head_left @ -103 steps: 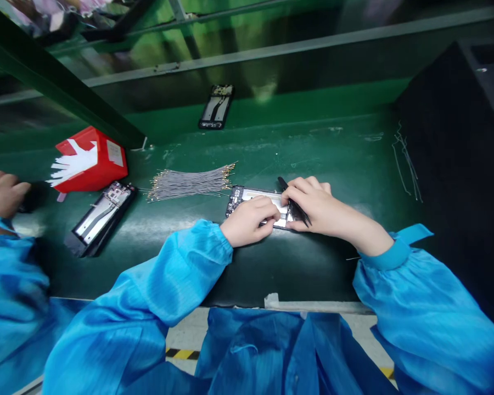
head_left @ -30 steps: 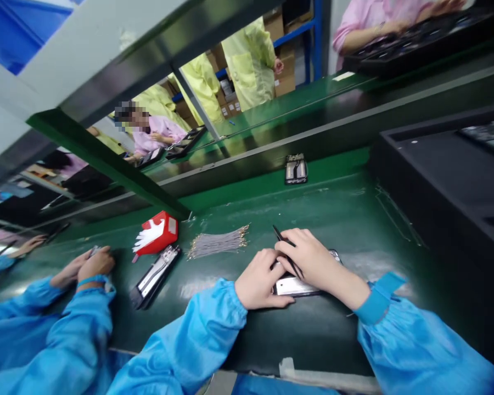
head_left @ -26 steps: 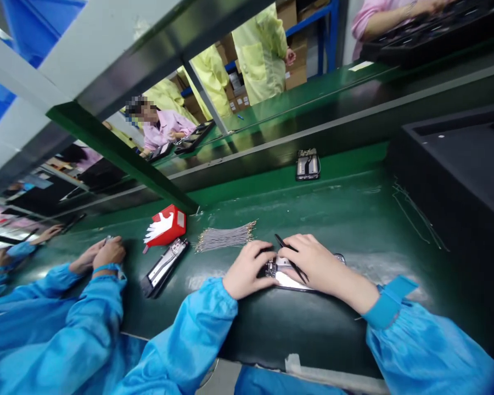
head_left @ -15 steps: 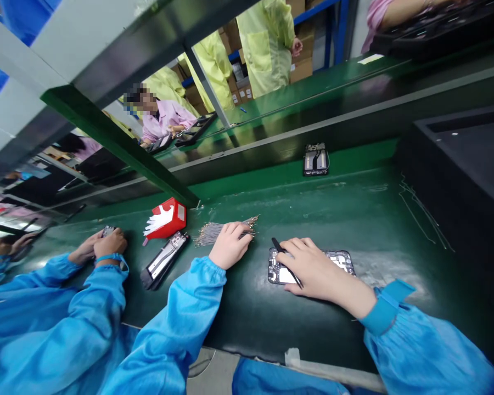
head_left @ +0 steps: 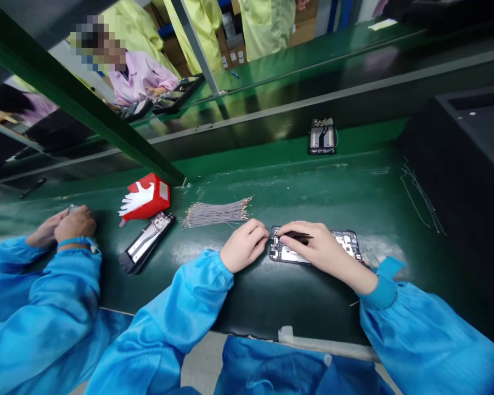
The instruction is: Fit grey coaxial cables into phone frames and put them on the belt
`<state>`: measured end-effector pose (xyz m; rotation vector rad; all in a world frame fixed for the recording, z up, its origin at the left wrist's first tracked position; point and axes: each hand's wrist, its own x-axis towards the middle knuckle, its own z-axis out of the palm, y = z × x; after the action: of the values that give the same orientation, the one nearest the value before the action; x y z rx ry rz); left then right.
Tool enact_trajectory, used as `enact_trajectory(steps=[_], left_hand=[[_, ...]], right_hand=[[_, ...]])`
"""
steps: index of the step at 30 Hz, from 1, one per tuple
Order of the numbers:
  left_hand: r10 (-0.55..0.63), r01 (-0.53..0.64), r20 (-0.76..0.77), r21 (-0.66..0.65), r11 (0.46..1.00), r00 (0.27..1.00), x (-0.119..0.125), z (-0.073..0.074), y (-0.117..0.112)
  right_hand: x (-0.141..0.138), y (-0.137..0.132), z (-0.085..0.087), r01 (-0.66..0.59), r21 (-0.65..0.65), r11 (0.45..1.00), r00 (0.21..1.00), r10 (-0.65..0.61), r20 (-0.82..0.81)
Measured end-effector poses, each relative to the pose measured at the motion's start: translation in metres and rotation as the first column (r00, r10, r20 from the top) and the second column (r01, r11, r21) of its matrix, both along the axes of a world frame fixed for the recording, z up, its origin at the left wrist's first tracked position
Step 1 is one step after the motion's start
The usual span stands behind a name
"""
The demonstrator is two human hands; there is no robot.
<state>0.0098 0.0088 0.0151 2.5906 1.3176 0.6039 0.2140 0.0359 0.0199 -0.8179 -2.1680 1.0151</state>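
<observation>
My right hand (head_left: 313,241) grips a pair of black tweezers (head_left: 298,236) over an opened phone (head_left: 346,241), which lies flat with its circuit boards showing. At the phone's left end is my left hand (head_left: 245,246), its fingers pinched together; whatever they hold is hidden or too thin to make out. Behind that hand lies a bundle of thin grey cables (head_left: 218,213) with gold-coloured ends.
Left of the cables stand a red box (head_left: 161,193) with white strips and another opened phone (head_left: 150,241). Farther back lies a phone frame (head_left: 323,137). Loose wires (head_left: 422,195) lie beside a black case (head_left: 448,164). A co-worker's hands (head_left: 72,225) work at the left.
My left hand has left the cable bundle and come right to the phone's end. The tweezers in my right hand have swung from slanting across the phone to nearly level. The view has shifted.
</observation>
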Motion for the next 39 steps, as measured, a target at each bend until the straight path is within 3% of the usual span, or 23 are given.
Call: enact_trajectory(steps=[3,8,13,19,30,39], left_hand=[[-0.026,0.028,0.032,-0.059,0.998,0.999,0.004,-0.005,-0.004],[-0.027,0.029,0.054,-0.047,0.998,0.998,0.004,-0.007,-0.008],[0.034,-0.033,-0.063,0.027,0.999,0.997,0.007,-0.004,-0.012],[0.108,-0.096,-0.138,0.092,0.991,0.984,0.009,-0.004,-0.016],[0.11,-0.095,-0.152,0.101,0.99,0.982,0.01,-0.005,-0.017],[0.125,-0.113,-0.142,0.089,0.99,0.982,0.011,-0.004,-0.019]], right_hand=[[-0.001,-0.003,0.0,-0.038,-0.116,0.992,0.999,0.035,-0.026],[-0.002,-0.002,-0.006,0.023,-0.11,0.994,0.998,-0.029,-0.057],[-0.003,0.0,-0.01,0.086,-0.098,0.992,0.992,-0.094,-0.082],[-0.003,-0.003,-0.01,0.169,-0.251,0.953,0.975,-0.199,-0.099],[-0.008,-0.006,-0.012,0.165,-0.11,0.98,0.984,-0.171,-0.042],[-0.008,-0.006,-0.012,0.164,-0.103,0.981,0.985,-0.167,-0.03]])
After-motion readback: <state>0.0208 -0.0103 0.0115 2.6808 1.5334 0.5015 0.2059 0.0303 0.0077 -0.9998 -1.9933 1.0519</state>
